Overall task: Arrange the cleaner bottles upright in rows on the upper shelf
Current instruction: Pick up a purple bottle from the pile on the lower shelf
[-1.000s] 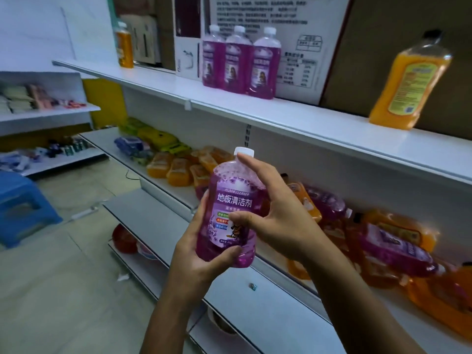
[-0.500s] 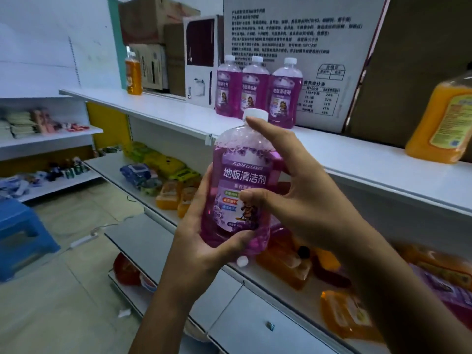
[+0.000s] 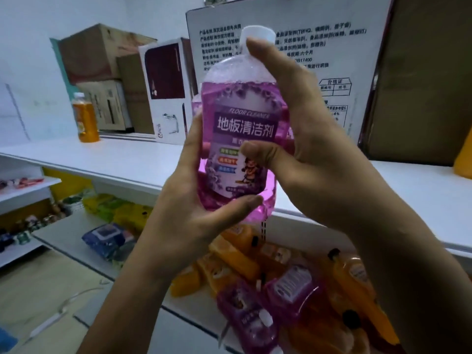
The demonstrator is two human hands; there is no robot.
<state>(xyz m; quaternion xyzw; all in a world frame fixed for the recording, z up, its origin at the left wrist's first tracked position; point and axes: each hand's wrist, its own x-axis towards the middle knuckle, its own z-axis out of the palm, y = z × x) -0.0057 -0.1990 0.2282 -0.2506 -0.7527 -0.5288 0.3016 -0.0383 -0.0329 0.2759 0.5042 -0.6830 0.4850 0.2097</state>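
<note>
A purple floor cleaner bottle (image 3: 240, 98) with a white cap stands upright in both my hands, raised in front of the white upper shelf (image 3: 122, 159). My left hand (image 3: 194, 215) grips its base and left side, thumb across the bottom front. My right hand (image 3: 301, 139) grips the right side, thumb on the label, forefinger up by the cap. The held bottle hides the three purple bottles that stood on the shelf behind it. An orange bottle (image 3: 85, 118) stands upright at the shelf's left.
Cardboard boxes (image 3: 102, 80) and a large printed white box (image 3: 339, 47) line the back of the upper shelf. On the shelf below lie several purple bottles (image 3: 291, 290) and orange bottles (image 3: 235, 256) on their sides. Another orange bottle (image 3: 463, 159) shows at the right edge.
Both hands have lifted the purple bottle from waist height up to the level of the upper shelf. It now covers the three standing purple bottles.
</note>
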